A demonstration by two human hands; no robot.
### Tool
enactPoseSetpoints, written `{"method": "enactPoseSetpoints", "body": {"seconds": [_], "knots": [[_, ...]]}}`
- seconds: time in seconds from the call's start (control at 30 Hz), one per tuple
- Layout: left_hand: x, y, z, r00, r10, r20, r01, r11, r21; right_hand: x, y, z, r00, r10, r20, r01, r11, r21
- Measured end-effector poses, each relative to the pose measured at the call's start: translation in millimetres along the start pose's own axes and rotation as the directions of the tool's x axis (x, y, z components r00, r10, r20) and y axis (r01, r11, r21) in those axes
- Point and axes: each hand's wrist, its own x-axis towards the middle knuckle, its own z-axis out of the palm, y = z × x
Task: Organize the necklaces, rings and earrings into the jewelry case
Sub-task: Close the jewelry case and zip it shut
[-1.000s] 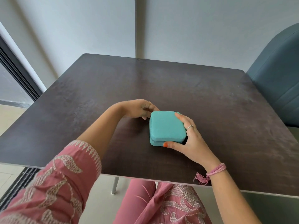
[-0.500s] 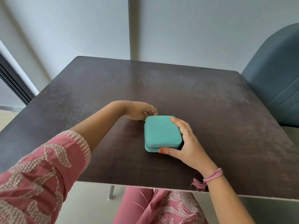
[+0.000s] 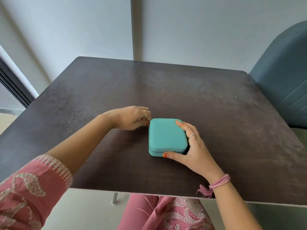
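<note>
I see the table (image 3: 216, 113) with the closed case (image 3: 167, 137) lying flat near its 6 o'clock edge. Its slightly longer axis runs 12 to 6; the seam faces me. My right hand (image 3: 194, 150) grips its 3 o'clock side, thumb on the front. My left hand (image 3: 132, 117) pinches something at the 10 o'clock corner, probably the zipper pull. A hard tug could skid the case off the edge. No jewelry shows.
</note>
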Motion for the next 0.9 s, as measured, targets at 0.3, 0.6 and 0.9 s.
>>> {"method": "enactPoseSetpoints", "body": {"seconds": [0.3, 0.6, 0.9], "knots": [[-46, 28, 27, 0.985, 0.004, -0.171, -0.026, 0.992, -0.127, 1, -1, 2, 1.000, -0.014, -0.026, 0.014, 1.000, -0.001], [-70, 64, 53, 0.956, 0.008, -0.294, -0.032, 0.997, -0.075, 0, -4, 2, 0.999, -0.019, -0.046, 0.019, 1.000, 0.014], [-72, 66, 60, 0.882, -0.128, -0.453, -0.027, 0.947, -0.321, -3, -1, 0, 0.999, 0.000, -0.043, 0.002, 1.000, 0.030]]}}
